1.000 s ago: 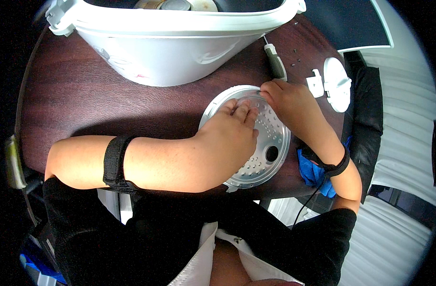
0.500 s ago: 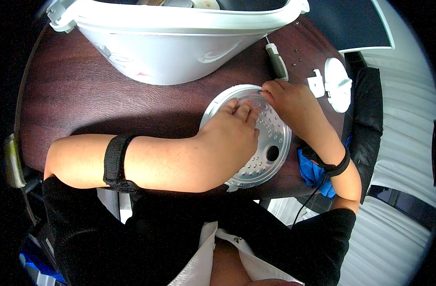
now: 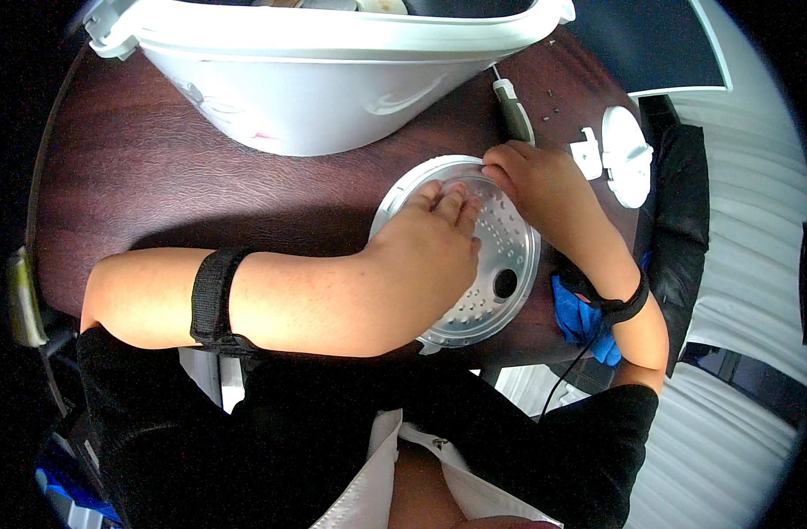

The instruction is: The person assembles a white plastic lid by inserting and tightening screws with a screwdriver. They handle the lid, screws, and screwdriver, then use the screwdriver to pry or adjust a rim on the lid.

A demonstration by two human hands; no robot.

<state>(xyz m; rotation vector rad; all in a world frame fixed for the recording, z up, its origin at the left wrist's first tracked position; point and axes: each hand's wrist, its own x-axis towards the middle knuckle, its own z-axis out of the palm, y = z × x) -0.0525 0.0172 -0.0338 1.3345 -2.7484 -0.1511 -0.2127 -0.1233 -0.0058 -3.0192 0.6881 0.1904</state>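
Note:
A round silver inner lid (image 3: 452, 328), dimpled and with a black round spot, lies on the dark table in front of me; a white rim shows along its upper left side. My left hand (image 3: 434, 242) rests flat across its left half, fingers stretched out and slightly apart. At the lid's upper right edge my right hand (image 3: 531, 181) is closed, thumb and fingers pinched together against the rim. Whatever is between those fingertips is hidden. Just beyond the right hand lies a screwdriver (image 3: 513, 113) with a grey and white handle.
A large white appliance body (image 3: 306, 101), like a rice cooker, stands at the back. To the right lie a small white bracket (image 3: 586, 154), a white oval cover (image 3: 628, 159) and several tiny screws (image 3: 549, 111). A blue cloth (image 3: 575, 313) is by my right wrist.
My right fingers have shifted very slightly at the lid's rim, staying closed. My left hand and the lid stay in place.

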